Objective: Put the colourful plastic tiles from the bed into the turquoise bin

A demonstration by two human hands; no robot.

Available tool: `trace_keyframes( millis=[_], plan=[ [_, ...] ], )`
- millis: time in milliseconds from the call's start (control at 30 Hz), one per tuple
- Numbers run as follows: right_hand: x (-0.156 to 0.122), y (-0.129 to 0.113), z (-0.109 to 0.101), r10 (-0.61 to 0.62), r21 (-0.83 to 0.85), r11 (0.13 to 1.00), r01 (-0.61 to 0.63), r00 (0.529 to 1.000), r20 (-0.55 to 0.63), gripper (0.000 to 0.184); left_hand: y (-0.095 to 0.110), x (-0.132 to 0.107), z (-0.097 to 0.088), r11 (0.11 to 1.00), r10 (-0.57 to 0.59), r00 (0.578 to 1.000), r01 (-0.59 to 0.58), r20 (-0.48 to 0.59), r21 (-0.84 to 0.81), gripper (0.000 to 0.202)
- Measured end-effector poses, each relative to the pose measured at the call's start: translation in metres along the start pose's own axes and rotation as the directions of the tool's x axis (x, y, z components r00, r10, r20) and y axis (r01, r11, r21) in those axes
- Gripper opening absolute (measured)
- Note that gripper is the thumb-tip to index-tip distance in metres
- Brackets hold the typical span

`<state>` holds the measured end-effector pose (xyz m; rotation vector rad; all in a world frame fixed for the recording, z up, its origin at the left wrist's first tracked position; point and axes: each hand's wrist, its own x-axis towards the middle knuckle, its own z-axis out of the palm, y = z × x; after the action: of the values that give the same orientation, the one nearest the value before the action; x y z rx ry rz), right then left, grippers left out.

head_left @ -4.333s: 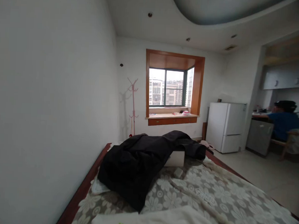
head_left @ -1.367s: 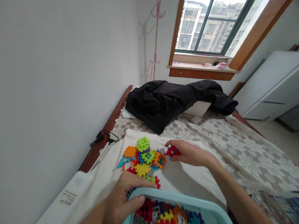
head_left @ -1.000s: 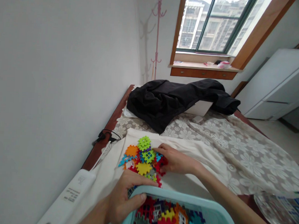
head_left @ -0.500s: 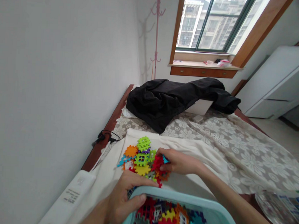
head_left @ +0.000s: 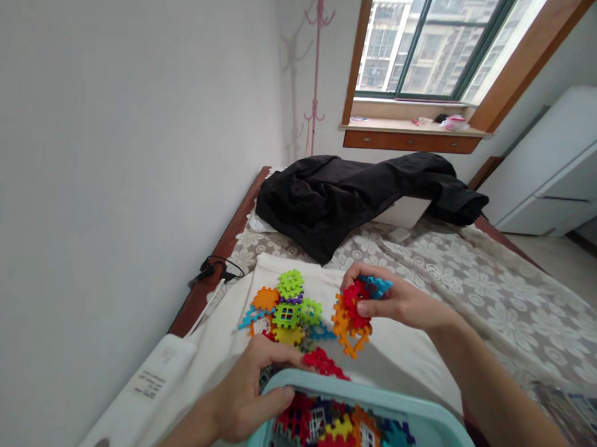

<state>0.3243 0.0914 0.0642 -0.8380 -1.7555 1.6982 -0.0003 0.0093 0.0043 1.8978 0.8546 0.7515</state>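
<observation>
My left hand (head_left: 249,398) grips the near-left rim of a light blue plastic basket (head_left: 421,420) that holds several colourful interlocking plastic tiles. My right hand (head_left: 399,303) is lifted above a white cloth (head_left: 412,353) and is closed on a bunch of red, orange and blue tiles (head_left: 354,314). A loose pile of green, orange, yellow and blue tiles (head_left: 287,308) lies on the cloth to the left of that hand. One red tile (head_left: 324,362) lies just past the basket rim.
The cloth lies on a bed with a floral grey cover (head_left: 475,286). A black coat (head_left: 350,193) is heaped at the far end. A white wall runs along the left, with a black cable (head_left: 216,269) and a white device (head_left: 142,389) by it. A white fridge (head_left: 561,177) stands at right.
The view dropped from the room to the bed. My right hand reached into the tile pile, closed on a bunch of tiles and lifted them up and to the right. My left hand stayed on the basket.
</observation>
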Motion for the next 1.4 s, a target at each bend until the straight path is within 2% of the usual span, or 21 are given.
trace_keyframes(
  millis=[67, 133, 233, 333, 400, 467, 500, 567, 633, 700, 733, 767, 833, 900, 967, 1033, 1100, 1233, 1400],
  plan=[
    [-0.013, -0.018, 0.01, -0.047, 0.042, 0.998, 0.047, 0.999, -0.017, 0.038, -0.001, 0.001, 0.0, 1.0, 0.01, 1.0, -0.01, 0.006, -0.017, 0.034],
    [-0.025, -0.036, 0.027, -0.068, -0.019, 0.997, 0.069, 0.998, 0.016, 0.035, 0.002, 0.003, 0.0, 0.999, -0.029, 0.999, 0.031, 0.046, -0.04, 0.036],
    [-0.035, -0.053, 0.057, -0.034, -0.294, 0.95, 0.103, 0.972, 0.231, 0.032, 0.008, 0.005, 0.002, 0.993, -0.076, 0.995, 0.081, 0.057, -0.084, 0.037],
    [-0.038, -0.056, 0.08, 0.061, -0.486, 0.864, 0.134, 0.929, 0.365, 0.049, 0.01, 0.005, 0.006, 0.991, -0.112, 0.993, 0.109, -0.048, -0.074, 0.036],
    [-0.04, -0.057, 0.084, 0.099, -0.53, 0.84, 0.118, 0.927, 0.363, 0.061, 0.011, 0.004, 0.008, 0.989, -0.133, 0.988, 0.127, -0.079, -0.073, 0.035],
    [-0.042, -0.059, 0.082, 0.09, -0.505, 0.855, 0.118, 0.925, 0.369, 0.067, 0.011, 0.005, 0.008, 0.985, -0.141, 0.989, 0.137, -0.035, -0.101, 0.033],
    [-0.042, -0.06, 0.079, 0.069, -0.469, 0.874, 0.13, 0.921, 0.384, 0.067, 0.011, 0.006, 0.008, 0.984, -0.141, 0.99, 0.14, -0.002, -0.115, 0.033],
    [-0.037, -0.059, 0.071, -0.017, -0.358, 0.917, 0.178, 0.912, 0.41, 0.057, 0.01, 0.007, 0.007, 0.985, -0.119, 0.993, 0.118, -0.005, -0.124, 0.035],
    [-0.024, -0.049, 0.064, -0.147, -0.239, 0.941, 0.241, 0.924, 0.354, 0.035, 0.011, 0.009, 0.006, 0.989, -0.082, 0.997, 0.08, -0.013, -0.127, 0.034],
    [-0.004, -0.025, 0.058, -0.275, -0.209, 0.928, 0.307, 0.946, 0.169, 0.022, 0.014, 0.01, 0.005, 0.988, -0.063, 0.998, 0.063, 0.003, -0.138, 0.031],
    [0.008, -0.009, 0.056, -0.324, -0.251, 0.913, 0.32, 0.946, 0.027, 0.023, 0.017, 0.01, 0.004, 0.988, -0.07, 0.997, 0.073, 0.024, -0.137, 0.03],
    [0.02, 0.009, 0.055, -0.365, -0.334, 0.885, 0.325, 0.929, -0.063, 0.027, 0.02, 0.011, 0.003, 0.987, -0.087, 0.995, 0.092, 0.044, -0.128, 0.029],
    [0.042, 0.045, 0.054, -0.395, -0.501, 0.809, 0.308, 0.915, -0.076, 0.044, 0.027, 0.011, 0.001, 0.987, -0.128, 0.99, 0.132, 0.051, -0.096, 0.029],
    [0.06, 0.074, 0.057, -0.361, -0.6, 0.76, 0.25, 0.93, -0.069, 0.071, 0.033, 0.01, 0.0, 0.984, -0.165, 0.985, 0.168, 0.054, -0.062, 0.028],
    [0.072, 0.093, 0.061, -0.304, -0.684, 0.704, 0.191, 0.951, -0.047, 0.095, 0.035, 0.008, -0.001, 0.982, -0.184, 0.982, 0.185, 0.037, -0.037, 0.028],
    [0.078, 0.101, 0.065, -0.265, -0.741, 0.652, 0.161, 0.964, -0.024, 0.101, 0.034, 0.006, -0.001, 0.983, -0.186, 0.983, 0.186, -0.007, -0.014, 0.03],
    [0.078, 0.103, 0.067, -0.274, -0.752, 0.637, 0.169, 0.961, -0.016, 0.087, 0.03, 0.003, 0.0, 0.984, -0.177, 0.983, 0.177, -0.041, -0.009, 0.033],
    [0.074, 0.104, 0.065, -0.35, -0.722, 0.662, 0.201, 0.935, -0.061, 0.052, 0.024, -0.001, 0.002, 0.982, -0.191, 0.98, 0.191, -0.058, 0.001, 0.034],
    [0.072, 0.112, 0.066, -0.386, -0.727, 0.666, 0.166, 0.911, -0.145, 0.04, 0.024, -0.001, 0.002, 0.977, -0.209, 0.977, 0.21, -0.039, 0.027, 0.034]
  ],
)
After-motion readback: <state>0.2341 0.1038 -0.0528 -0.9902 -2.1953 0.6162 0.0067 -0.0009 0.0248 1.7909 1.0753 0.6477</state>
